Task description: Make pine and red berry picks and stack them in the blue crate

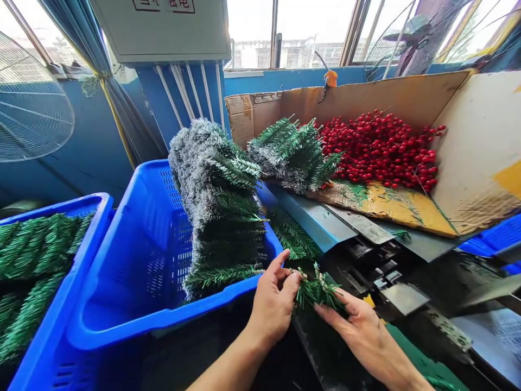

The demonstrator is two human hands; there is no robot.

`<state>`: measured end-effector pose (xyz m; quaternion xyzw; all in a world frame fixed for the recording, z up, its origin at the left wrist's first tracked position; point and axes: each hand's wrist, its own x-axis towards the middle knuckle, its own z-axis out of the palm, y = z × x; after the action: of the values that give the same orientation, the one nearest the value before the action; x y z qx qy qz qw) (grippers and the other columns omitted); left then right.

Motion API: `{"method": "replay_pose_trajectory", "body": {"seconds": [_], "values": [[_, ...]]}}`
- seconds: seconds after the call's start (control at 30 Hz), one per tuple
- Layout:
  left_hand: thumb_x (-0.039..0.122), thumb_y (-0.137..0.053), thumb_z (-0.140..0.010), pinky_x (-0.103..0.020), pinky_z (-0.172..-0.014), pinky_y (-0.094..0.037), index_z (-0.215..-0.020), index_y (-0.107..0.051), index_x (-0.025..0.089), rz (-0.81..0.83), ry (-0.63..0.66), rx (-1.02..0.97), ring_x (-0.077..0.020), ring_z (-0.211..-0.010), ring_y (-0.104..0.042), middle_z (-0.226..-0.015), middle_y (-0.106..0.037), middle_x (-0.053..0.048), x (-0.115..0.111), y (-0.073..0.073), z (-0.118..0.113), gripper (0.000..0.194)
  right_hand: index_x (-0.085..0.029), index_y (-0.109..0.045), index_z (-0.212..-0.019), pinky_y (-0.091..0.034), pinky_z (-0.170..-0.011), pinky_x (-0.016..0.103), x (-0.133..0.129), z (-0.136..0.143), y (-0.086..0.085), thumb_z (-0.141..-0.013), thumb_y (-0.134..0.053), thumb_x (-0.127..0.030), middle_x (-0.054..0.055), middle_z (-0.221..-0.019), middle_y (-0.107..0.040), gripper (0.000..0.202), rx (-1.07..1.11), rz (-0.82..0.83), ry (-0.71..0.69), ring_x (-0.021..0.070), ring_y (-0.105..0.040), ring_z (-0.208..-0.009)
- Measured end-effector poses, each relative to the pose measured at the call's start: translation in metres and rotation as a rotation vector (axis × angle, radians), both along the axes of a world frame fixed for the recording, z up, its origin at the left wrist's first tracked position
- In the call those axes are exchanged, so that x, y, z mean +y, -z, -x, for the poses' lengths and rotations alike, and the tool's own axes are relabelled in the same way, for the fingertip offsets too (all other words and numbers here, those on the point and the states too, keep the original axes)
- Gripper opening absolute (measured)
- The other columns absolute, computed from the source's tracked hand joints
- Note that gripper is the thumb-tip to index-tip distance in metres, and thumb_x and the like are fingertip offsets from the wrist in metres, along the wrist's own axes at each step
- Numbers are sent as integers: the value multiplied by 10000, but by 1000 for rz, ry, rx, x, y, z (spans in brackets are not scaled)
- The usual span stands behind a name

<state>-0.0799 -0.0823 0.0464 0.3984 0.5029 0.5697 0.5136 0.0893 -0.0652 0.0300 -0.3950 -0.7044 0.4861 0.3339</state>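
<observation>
Between my two hands is a short green artificial pine sprig [315, 290] with pale bits near its top. My left hand [277, 296] pinches its left end, thumb against fingers, beside the front right corner of a blue basket [118, 331]. On the sprig's right side, the fingers and thumb of my right hand [356, 326] close round its needles. Frosted and green pine branches [211, 201] are stacked in the basket's right half, some rising above its rim.
A second blue basket [77, 266] of green branches stands at left. Behind my right hand is a metal machine [382, 282]. Farther back, a cardboard box [476, 141] holds red berries [378, 146] and more pine sprigs [291, 152]. A fan [32, 103] stands at the left edge.
</observation>
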Motion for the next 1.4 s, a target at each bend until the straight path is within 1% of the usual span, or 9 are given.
{"method": "replay_pose_trajectory", "body": {"seconds": [0.17, 0.37, 0.53, 0.67, 0.77, 1.03, 1.2, 1.3, 1.4], "values": [[370, -700, -777, -321, -899, -453, -1198, -638, 191, -5, 15, -19, -205, -936, -634, -973, -722, -67, -5, 10, -5, 462, -244, -656, -1163, -503, -872, 283, 1, -5, 6, -899, -583, -361, 0, -1062, -666, 298, -59, 22, -51, 215, -612, -956], [347, -841, -621, -276, -782, -473, -1023, -706, 160, 151, 37, -409, -159, -794, -637, -879, -728, -77, -7, 11, -9, 462, -230, -688, -1062, -498, -830, 297, 6, -9, -12, -919, -533, -343, -5, -986, -662, 240, -98, 79, -253, 214, -580, -894], [351, -846, -609, -232, -654, -444, -870, -731, 154, 134, 57, -317, -119, -659, -589, -729, -696, -36, -6, 11, -13, 346, -230, -691, -995, -520, -785, 307, 9, -11, -16, -906, -552, -385, -1, -950, -663, 226, -157, 178, -330, 211, -582, -847], [364, -797, -679, -243, -676, -453, -842, -685, 178, 138, -28, -446, -119, -669, -596, -755, -708, -27, -2, 16, -13, 272, -229, -556, -1282, -480, -945, 375, 5, -12, 6, -884, -599, -430, 40, -1163, -626, 449, 29, 246, -83, 243, -581, -1037], [346, -799, -681, -227, -685, -435, -860, -695, 165, 130, -25, -342, -116, -698, -589, -775, -718, -42, 1, 19, -14, 276, -218, -528, -1321, -459, -981, 377, 1, -15, 20, -898, -578, -454, 53, -1179, -627, 487, 88, 267, 86, 249, -560, -1112], [343, -781, -694, -243, -717, -415, -901, -761, 185, 74, 95, -149, -131, -748, -555, -816, -688, -30, 2, 25, -20, 262, -246, -623, -1216, -492, -829, 281, 7, -20, 4, -948, -510, -375, -15, -1000, -668, 318, -104, 85, -136, 208, -599, -911], [310, -797, -666, -226, -646, -405, -849, -751, 155, 104, 63, -144, -108, -666, -518, -715, -646, -7, 4, 27, -30, 244, -251, -610, -1215, -512, -778, 290, 10, -20, 3, -983, -434, -376, -12, -965, -670, 318, -200, 41, -223, 206, -610, -854], [319, -815, -638, -215, -613, -413, -771, -712, 140, 138, -5, -257, -94, -617, -517, -676, -637, 2, 12, 28, -36, 246, -235, -537, -1304, -512, -878, 354, 3, -16, 13, -992, -405, -381, 38, -1091, -653, 368, -267, -85, -84, 234, -615, -975], [313, -834, -611, -212, -609, -433, -762, -685, 141, 157, -90, -421, -87, -596, -536, -672, -635, 7, 20, 28, -42, 273, -195, -414, -1404, -454, -1000, 404, -8, -13, 29, -974, -464, -336, 98, -1256, -567, 455, -285, -394, 139, 254, -531, -1167]]}}
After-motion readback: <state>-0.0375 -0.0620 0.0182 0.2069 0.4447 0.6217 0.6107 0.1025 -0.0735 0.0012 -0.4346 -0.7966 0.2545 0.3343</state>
